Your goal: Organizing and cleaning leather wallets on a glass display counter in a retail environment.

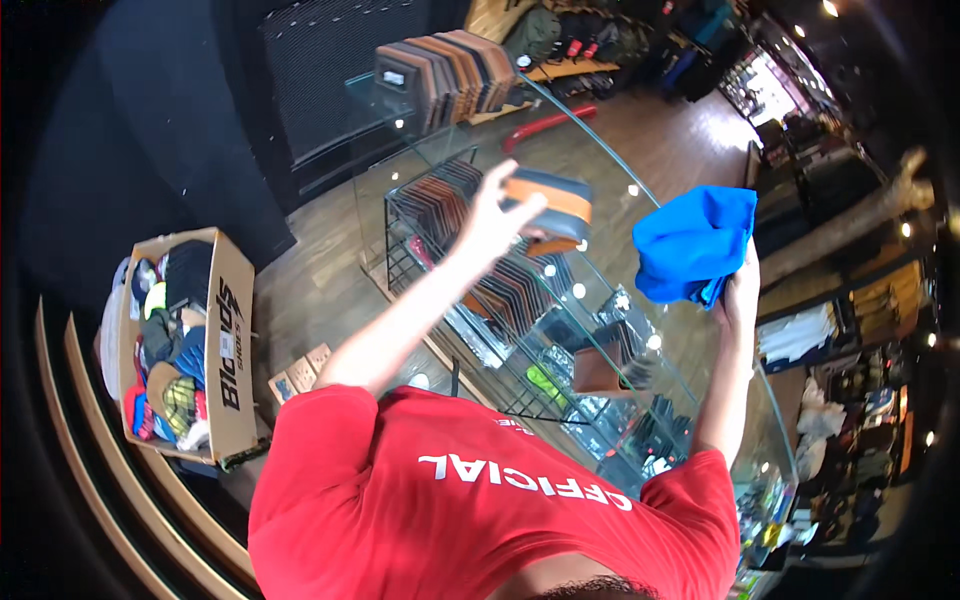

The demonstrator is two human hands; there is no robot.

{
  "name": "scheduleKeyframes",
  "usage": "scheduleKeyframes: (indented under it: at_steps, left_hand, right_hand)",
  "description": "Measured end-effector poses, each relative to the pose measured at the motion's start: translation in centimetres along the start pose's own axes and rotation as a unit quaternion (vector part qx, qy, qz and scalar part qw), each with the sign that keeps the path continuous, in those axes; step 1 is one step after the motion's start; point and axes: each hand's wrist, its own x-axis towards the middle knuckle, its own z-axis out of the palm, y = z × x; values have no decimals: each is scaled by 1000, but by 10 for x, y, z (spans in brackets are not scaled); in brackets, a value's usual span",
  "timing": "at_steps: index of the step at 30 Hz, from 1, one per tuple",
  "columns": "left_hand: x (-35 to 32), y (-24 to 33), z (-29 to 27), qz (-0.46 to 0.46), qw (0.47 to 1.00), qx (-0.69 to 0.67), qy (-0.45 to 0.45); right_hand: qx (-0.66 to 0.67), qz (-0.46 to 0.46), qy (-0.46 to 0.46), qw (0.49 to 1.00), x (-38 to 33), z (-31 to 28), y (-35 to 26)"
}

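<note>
My left hand is closed around a dark wallet with a broad tan band, held up over the glass display counter. Another tan edge shows beneath it, so I cannot tell whether there is more than one. Off to the right, my right hand grips a bright blue cloth from its right side. The cloth is bunched and hangs over most of those fingers. Both hands are above the counter, well apart from each other.
A row of upright wallets stands on the counter's far left end. Below the glass edge, shelves hold more wallets. A cardboard box full of caps and cloth stands at left. Clothing racks line the right side.
</note>
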Motion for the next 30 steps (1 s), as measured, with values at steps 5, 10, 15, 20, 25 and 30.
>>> scheduleKeyframes:
  at_steps: [5, 10, 15, 20, 25, 30]
  left_hand:
    - [-24, -51, 12, -16, 998, -62, 26]
    - [-22, -64, -2, 23, 984, 176, 26]
    - [-39, -45, -20, 235, 899, 331, 164]
    - [-73, -10, -36, 358, 858, 257, 265]
    - [-130, 23, -25, 348, 897, -130, 239]
    - [-186, 3, -44, 302, 882, -360, -7]
  right_hand:
    - [79, 202, -104, 971, 35, 57, 33]
    - [133, 193, -127, 964, 40, 120, 80]
    - [9, 153, -307, 939, 68, 166, 86]
    - [115, 104, -375, 914, 39, 226, 81]
    - [189, 126, -489, 842, 11, 257, 67]
    - [134, 82, -570, 807, -36, 273, 83]
